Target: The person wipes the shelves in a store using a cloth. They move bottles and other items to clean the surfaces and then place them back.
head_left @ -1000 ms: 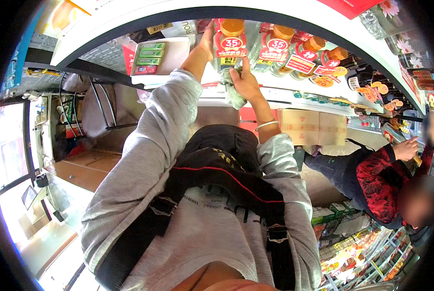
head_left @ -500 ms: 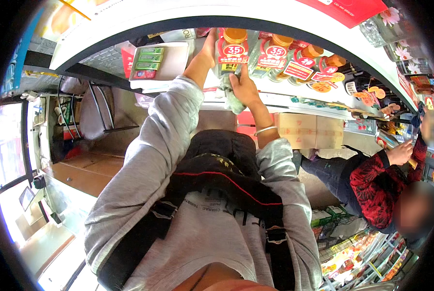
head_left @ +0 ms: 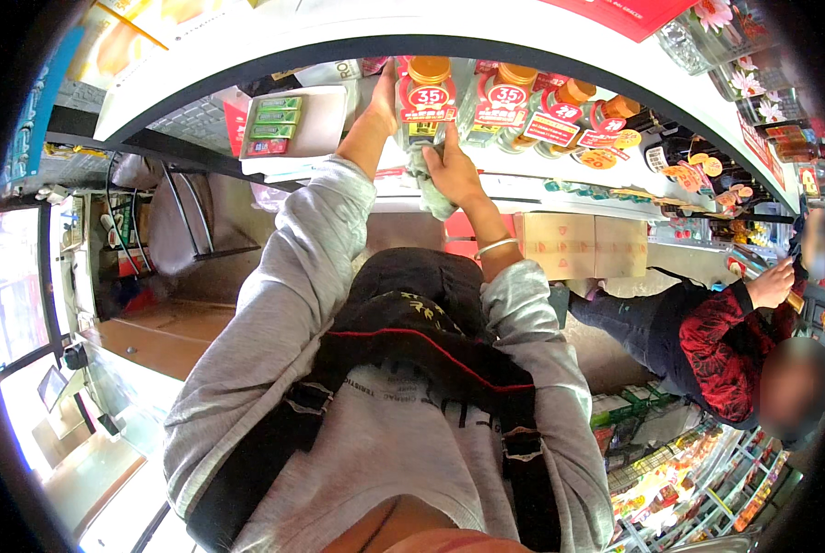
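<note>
- Left hand is pressing along the left side of a jar, fingers pointing up; tips are partly hiding, so cannot tell how far it is closing.
- Right hand is gripping a grey-green cloth, fingers curling round it; index finger is reaching up to the jar's lower right side, seemingly touching.
- Jar is standing between the hands, orange lid up, round red tag facing the person; cannot tell if its base is resting on the shelf.
- Second jar is standing just right of it, leaving a narrow gap; more jars are lining up further right.
- White tray is sitting left of the left hand, near the wrist, holding gum packs.
- Dark board edge is curving just above the lid, limiting upward room.
- Cloth is hanging near the shelf's front edge.
- Boxes are sitting below the shelf, right of the person.
</note>
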